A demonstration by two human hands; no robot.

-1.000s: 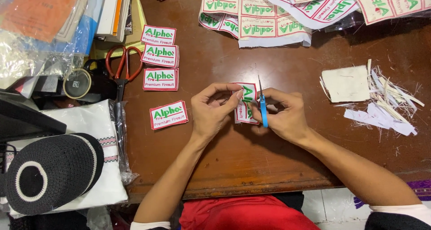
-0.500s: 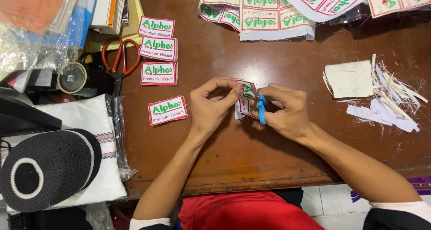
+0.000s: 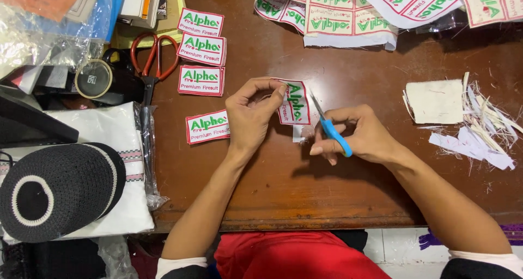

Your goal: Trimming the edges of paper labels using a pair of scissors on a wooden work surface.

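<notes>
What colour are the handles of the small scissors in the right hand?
Bright blue. The small scissors sit in the right hand, seen best in the head view.

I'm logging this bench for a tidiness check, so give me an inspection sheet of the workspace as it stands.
Surface: brown wooden table, worn front edge.
Job's things: left hand pinches a red-bordered patch; right hand holds small blue-handled scissors at its edge.
Clutter: four trimmed patches at left; uncut patch sheets at top; pile of offcuts at right; red-handled scissors; tape roll.
Hands: both bare, both gripping.
Cables: nothing seen.
Surroundings: black-and-white cap on bagged white cloth; stacked books.
</notes>
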